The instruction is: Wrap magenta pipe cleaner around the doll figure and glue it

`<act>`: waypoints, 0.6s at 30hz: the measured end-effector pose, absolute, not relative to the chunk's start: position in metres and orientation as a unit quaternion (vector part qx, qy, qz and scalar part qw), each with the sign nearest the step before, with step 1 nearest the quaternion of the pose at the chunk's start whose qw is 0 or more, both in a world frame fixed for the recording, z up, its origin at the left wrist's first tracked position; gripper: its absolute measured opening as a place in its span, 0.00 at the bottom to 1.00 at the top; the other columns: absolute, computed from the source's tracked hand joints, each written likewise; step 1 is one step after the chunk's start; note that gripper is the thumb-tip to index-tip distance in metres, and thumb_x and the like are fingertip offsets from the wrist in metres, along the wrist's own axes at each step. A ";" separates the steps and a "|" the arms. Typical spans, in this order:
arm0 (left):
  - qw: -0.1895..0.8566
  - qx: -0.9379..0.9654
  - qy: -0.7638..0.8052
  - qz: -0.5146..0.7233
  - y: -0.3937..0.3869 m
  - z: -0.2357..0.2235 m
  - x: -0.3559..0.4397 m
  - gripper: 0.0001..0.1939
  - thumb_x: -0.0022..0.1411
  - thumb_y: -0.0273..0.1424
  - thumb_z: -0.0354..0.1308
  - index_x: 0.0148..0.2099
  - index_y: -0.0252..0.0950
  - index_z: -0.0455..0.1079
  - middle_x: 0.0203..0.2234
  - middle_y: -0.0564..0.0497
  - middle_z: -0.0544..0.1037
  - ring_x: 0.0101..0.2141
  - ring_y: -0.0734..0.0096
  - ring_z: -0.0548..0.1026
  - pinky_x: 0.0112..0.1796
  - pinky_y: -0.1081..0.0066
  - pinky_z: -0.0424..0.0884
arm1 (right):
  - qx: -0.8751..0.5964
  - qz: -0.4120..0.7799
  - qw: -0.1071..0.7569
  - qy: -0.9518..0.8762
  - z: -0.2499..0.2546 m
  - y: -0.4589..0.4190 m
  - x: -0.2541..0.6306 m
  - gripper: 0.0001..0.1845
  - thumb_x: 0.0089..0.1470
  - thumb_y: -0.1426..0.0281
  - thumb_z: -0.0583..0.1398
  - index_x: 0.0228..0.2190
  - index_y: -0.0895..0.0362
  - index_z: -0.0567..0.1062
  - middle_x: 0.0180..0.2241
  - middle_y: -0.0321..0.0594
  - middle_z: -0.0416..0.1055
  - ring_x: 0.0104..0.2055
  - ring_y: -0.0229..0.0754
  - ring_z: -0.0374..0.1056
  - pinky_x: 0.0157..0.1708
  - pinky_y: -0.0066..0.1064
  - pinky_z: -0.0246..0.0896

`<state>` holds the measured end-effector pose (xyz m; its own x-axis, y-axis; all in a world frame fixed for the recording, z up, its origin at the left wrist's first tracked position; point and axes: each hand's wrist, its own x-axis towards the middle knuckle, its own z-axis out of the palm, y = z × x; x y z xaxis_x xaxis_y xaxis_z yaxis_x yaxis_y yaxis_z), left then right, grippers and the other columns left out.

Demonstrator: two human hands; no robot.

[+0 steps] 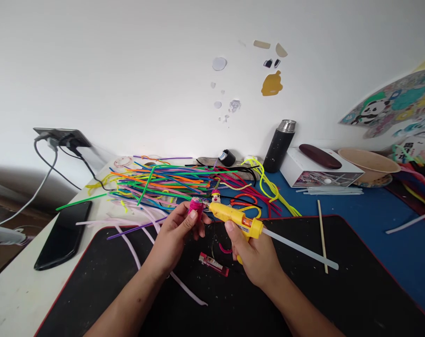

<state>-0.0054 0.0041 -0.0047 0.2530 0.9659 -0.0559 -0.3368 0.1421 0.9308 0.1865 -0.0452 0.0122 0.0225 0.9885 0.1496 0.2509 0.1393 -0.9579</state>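
My left hand (179, 229) pinches a small magenta roll (196, 206), which looks like coiled pipe cleaner, upright between thumb and fingers. In my right hand (254, 255) is a yellow hot glue gun (229, 215), its nozzle pointing left at the top of the roll. Whether the tip touches the roll I cannot tell. A long translucent glue stick (299, 248) sticks out of the gun's back end. Just behind the nozzle stands a small figure (216, 195) with a pink top. Below my hands, a red lighter (214, 264) lies on the black mat (156, 309).
Many coloured pipe cleaners (170, 180) spread along the back. A black phone (63, 236) lies left, below a power socket (63, 137) with cords. A black thermos (279, 145), a white drawer box (320, 171) and a bowl (368, 161) stand back right. A wooden stick (322, 236) lies on the mat.
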 end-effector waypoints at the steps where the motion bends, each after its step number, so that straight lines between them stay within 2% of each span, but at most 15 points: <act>1: 0.666 0.429 0.362 0.491 0.004 -0.004 -0.005 0.19 0.64 0.48 0.71 0.42 0.37 0.77 0.33 0.48 0.84 0.25 0.72 0.74 0.28 0.72 0.66 | -0.530 0.386 0.479 -0.584 0.012 -0.045 0.186 0.28 0.70 0.51 0.57 0.22 0.52 0.66 0.15 0.31 0.62 0.18 0.38 0.62 0.21 0.30 0.57; 7: 0.686 0.401 0.353 0.494 0.003 -0.001 -0.004 0.21 0.62 0.49 0.72 0.41 0.37 0.77 0.32 0.48 0.84 0.25 0.71 0.75 0.27 0.72 0.66 | -0.529 0.390 0.480 -0.582 0.013 -0.044 0.186 0.28 0.71 0.51 0.57 0.22 0.52 0.66 0.14 0.31 0.62 0.18 0.38 0.62 0.21 0.30 0.57; 18: 0.698 0.389 0.354 0.486 0.003 -0.003 -0.006 0.20 0.63 0.49 0.71 0.41 0.36 0.77 0.33 0.46 0.85 0.26 0.70 0.76 0.27 0.71 0.66 | -0.535 0.388 0.477 -0.580 0.014 -0.044 0.186 0.28 0.70 0.49 0.56 0.22 0.52 0.67 0.14 0.31 0.62 0.18 0.38 0.62 0.20 0.30 0.58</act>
<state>-0.0056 0.0033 -0.0028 0.2777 0.9536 -0.1163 -0.4037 0.2257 0.8866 0.1864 -0.0445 0.0138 0.0263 0.9900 0.1383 0.2511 0.1273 -0.9595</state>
